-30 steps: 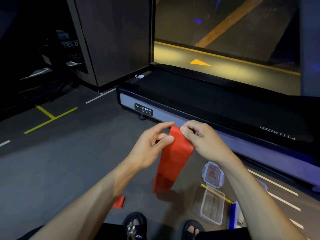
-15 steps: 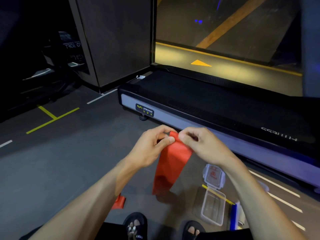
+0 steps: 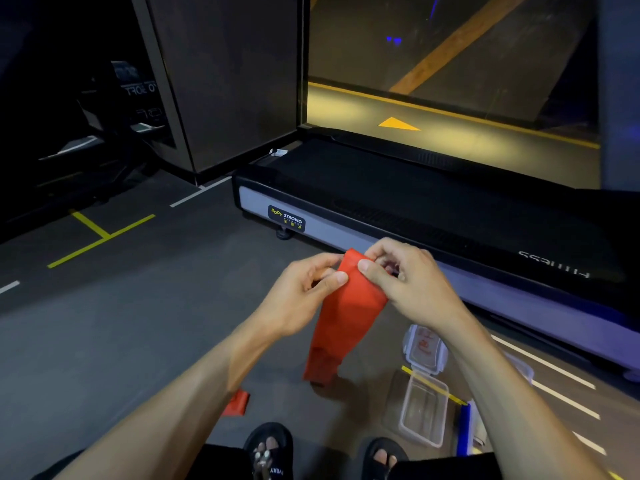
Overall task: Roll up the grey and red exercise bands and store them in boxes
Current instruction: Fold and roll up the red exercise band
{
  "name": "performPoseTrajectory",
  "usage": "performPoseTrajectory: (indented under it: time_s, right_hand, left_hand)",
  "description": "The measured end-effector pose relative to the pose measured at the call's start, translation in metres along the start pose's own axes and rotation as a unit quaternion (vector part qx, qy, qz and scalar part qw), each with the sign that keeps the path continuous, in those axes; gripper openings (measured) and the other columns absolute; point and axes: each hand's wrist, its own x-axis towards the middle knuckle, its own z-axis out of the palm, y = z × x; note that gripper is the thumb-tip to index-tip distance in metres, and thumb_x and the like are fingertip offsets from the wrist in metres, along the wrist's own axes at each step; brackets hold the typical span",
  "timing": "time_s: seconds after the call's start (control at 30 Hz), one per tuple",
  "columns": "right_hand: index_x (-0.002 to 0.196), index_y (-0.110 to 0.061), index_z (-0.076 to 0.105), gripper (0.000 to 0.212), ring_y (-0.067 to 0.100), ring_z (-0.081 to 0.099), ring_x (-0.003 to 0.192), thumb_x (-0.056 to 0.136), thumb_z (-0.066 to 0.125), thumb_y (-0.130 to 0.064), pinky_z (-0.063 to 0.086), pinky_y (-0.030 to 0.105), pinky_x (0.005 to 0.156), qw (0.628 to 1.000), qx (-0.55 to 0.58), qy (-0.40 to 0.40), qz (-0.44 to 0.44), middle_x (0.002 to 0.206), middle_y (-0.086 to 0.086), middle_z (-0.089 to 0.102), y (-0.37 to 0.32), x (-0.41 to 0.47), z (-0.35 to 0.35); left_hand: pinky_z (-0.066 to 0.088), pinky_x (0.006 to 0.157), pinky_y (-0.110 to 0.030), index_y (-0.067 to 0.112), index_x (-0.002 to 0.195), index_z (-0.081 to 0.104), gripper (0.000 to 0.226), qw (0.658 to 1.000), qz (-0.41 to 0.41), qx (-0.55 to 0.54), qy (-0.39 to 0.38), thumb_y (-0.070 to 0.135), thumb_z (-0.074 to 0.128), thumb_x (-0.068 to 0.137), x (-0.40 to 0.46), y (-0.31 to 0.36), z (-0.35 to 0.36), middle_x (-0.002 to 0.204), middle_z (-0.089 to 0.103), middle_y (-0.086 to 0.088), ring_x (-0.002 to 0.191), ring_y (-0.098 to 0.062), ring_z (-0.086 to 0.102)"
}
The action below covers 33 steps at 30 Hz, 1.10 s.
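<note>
The red exercise band (image 3: 346, 313) hangs from both my hands down toward the floor. My left hand (image 3: 304, 292) pinches its top left edge between thumb and fingers. My right hand (image 3: 405, 275) pinches the top right edge, with the top of the band folded over between the two hands. An open clear plastic box (image 3: 424, 410) lies on the floor at the lower right, its lid (image 3: 425, 348) beside it. A second bit of red band (image 3: 237, 403) shows under my left forearm. No grey band is visible.
A black and grey treadmill (image 3: 381, 202) runs across the floor just beyond my hands. A blue-edged object (image 3: 464, 427) lies by the clear box. My sandalled feet (image 3: 270, 452) are at the bottom. Yellow and white floor lines (image 3: 100, 237) mark the dark floor.
The two hands have come closer together at the top of the red band, and its top edge has folded over. The hanging end has lifted slightly.
</note>
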Motion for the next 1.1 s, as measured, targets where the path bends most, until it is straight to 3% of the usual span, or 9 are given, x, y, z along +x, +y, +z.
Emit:
performPoseTrajectory:
  time_s: [0.1,0.17,0.23,0.33,0.4,0.47,0.7,0.9,1.1]
  right_hand:
    - [0.09,-0.026,0.066,0.015,0.011,0.06,0.077,0.101,0.058,-0.034,0.045,0.033,0.071,1.0,-0.01,-0.013,-0.006,0.077,-0.005,0.068,-0.002,-0.002,-0.001]
    - [0.092,-0.028,0.064,0.019,0.013,0.057,0.084,0.104,0.05,-0.036,0.044,0.037,0.076,0.999,-0.036,-0.028,-0.006,0.079,-0.006,0.067,-0.003,-0.002,0.002]
    - [0.093,-0.029,0.062,0.023,0.015,0.055,0.088,0.106,0.045,-0.036,0.042,0.037,0.078,0.998,-0.047,-0.036,0.0,0.08,-0.005,0.066,-0.002,-0.002,0.003]
    - [0.088,-0.022,0.062,0.031,0.016,0.054,0.085,0.108,0.042,-0.035,0.04,0.036,0.075,0.998,-0.038,-0.045,0.005,0.076,-0.003,0.064,-0.003,-0.003,0.004]
    - [0.077,-0.016,0.055,0.04,0.013,0.05,0.073,0.109,0.041,-0.035,0.035,0.035,0.068,0.998,-0.029,-0.058,0.003,0.068,-0.004,0.056,-0.003,-0.002,0.004]
    - [0.072,-0.013,0.049,0.044,0.01,0.046,0.064,0.109,0.042,-0.034,0.034,0.034,0.065,0.997,-0.009,-0.07,0.01,0.066,-0.005,0.05,-0.003,-0.001,0.004]
    - [0.094,-0.027,0.065,0.016,0.009,0.062,0.071,0.091,0.071,-0.041,0.049,0.029,0.069,0.997,0.041,-0.072,0.001,0.08,-0.005,0.068,-0.001,-0.004,0.003]
    - [0.087,-0.024,0.067,0.017,0.01,0.058,0.063,0.094,0.07,-0.039,0.047,0.031,0.062,0.999,0.045,-0.011,0.001,0.071,-0.004,0.067,-0.003,0.0,0.0]
    - [0.084,-0.023,0.07,0.021,0.017,0.06,0.064,0.097,0.065,-0.038,0.044,0.032,0.063,0.999,0.047,-0.008,0.021,0.074,0.002,0.07,-0.003,0.002,-0.012]
  left_hand:
    - [0.052,0.084,-0.046,0.021,0.135,0.061,0.038,1.0,0.004,-0.007,-0.008,0.027,0.064,0.098,0.003,0.0,-0.002,0.07,0.066,-0.007,0.078,-0.016,0.063]
    - [0.042,0.068,-0.039,0.022,0.14,0.057,0.041,1.0,0.009,0.002,-0.005,0.023,0.063,0.099,0.003,-0.001,-0.002,0.059,0.045,-0.008,0.065,-0.018,0.045]
    - [0.034,0.062,-0.03,0.022,0.142,0.054,0.041,1.0,0.019,0.019,-0.004,0.016,0.06,0.102,0.003,0.001,0.0,0.057,0.04,0.004,0.061,-0.013,0.036]
    - [0.05,0.074,-0.039,0.021,0.134,0.06,0.033,0.999,0.023,0.016,-0.014,0.018,0.06,0.101,0.002,0.006,0.001,0.074,0.07,-0.002,0.072,-0.016,0.061]
    - [0.053,0.088,-0.049,0.024,0.122,0.065,0.024,0.999,0.02,0.032,-0.009,0.024,0.062,0.099,0.003,0.005,0.0,0.091,0.076,-0.007,0.087,-0.019,0.07]
    - [0.052,0.092,-0.048,0.029,0.112,0.068,0.017,0.998,0.01,0.054,0.0,0.031,0.063,0.096,0.003,0.003,-0.002,0.092,0.077,-0.001,0.088,-0.015,0.07]
    - [0.055,0.084,-0.046,0.019,0.101,0.071,0.015,0.999,-0.012,0.034,0.015,0.031,0.065,0.094,0.002,-0.001,-0.003,0.087,0.077,-0.005,0.082,-0.016,0.07]
    - [0.051,0.074,-0.025,0.014,0.105,0.072,0.016,0.998,-0.023,-0.058,0.013,0.025,0.064,0.098,0.002,0.003,0.004,0.088,0.074,-0.001,0.081,-0.01,0.066]
    - [0.049,0.078,-0.031,0.009,0.094,0.069,0.016,0.998,-0.031,-0.042,-0.022,0.011,0.056,0.102,0.0,-0.003,0.005,0.085,0.07,-0.004,0.08,-0.014,0.061]
